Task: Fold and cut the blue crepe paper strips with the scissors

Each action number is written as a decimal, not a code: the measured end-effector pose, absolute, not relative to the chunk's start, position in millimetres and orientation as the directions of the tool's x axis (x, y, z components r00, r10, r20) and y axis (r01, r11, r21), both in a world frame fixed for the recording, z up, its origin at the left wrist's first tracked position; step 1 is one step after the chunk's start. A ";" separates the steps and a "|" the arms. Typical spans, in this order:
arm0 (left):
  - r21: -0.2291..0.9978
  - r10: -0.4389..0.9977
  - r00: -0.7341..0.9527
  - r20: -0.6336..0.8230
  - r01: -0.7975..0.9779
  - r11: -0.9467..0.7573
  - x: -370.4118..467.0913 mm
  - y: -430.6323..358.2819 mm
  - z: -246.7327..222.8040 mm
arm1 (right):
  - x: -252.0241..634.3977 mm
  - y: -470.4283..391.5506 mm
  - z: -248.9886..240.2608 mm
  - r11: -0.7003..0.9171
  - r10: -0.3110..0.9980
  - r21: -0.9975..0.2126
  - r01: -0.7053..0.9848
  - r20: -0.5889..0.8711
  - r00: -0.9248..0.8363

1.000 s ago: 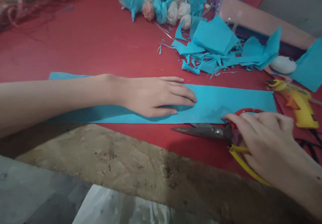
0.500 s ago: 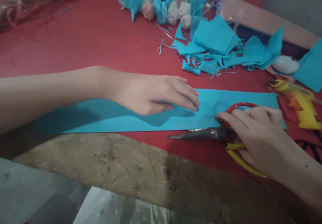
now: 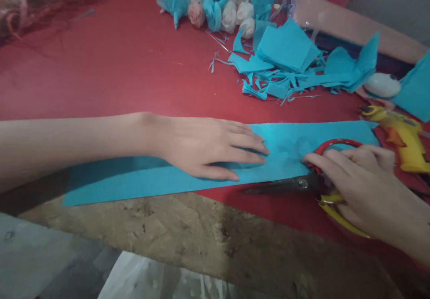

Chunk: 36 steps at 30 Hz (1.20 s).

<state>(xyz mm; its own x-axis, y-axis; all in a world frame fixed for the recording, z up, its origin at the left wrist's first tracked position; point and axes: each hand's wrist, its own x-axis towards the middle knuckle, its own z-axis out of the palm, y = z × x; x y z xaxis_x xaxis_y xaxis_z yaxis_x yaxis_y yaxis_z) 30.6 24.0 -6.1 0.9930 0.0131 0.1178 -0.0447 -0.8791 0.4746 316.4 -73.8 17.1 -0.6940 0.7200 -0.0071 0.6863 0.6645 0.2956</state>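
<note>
Two hands apart on blue strip (image 3: 282, 140), which spans 9 to 3 o'clock on red cover (image 3: 101, 79), 9 o'clock end over brown board (image 3: 134, 227). Left hand (image 3: 211, 144) flat, fingers spread, seemingly to keep strip smooth and steady. Right hand (image 3: 366, 187) at 4 o'clock, closed round scissors (image 3: 303, 183), fingertip by strip, blades toward 9, perhaps kept in hand to save setting down; blade gap unclear. Glue gun (image 3: 408, 142) at 3, near right hand; blue scraps (image 3: 285, 48) at 1, clear of strip
</note>
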 end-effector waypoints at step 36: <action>0.344 -0.035 0.983 0.180 -0.096 -0.934 31.1 22.6 -11.7 | 300.7 -72.6 17.6 0.738 0.618 0.255 0.624 0.115 -0.778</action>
<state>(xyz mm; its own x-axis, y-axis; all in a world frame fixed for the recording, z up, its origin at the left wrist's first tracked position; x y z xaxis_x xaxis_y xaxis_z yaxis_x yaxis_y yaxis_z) 31.1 22.6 -11.7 0.9831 -0.0354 0.1796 -0.0965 -0.9341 0.3437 300.7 -72.6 17.6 -0.7777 0.6181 0.1148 0.6244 0.7382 0.2554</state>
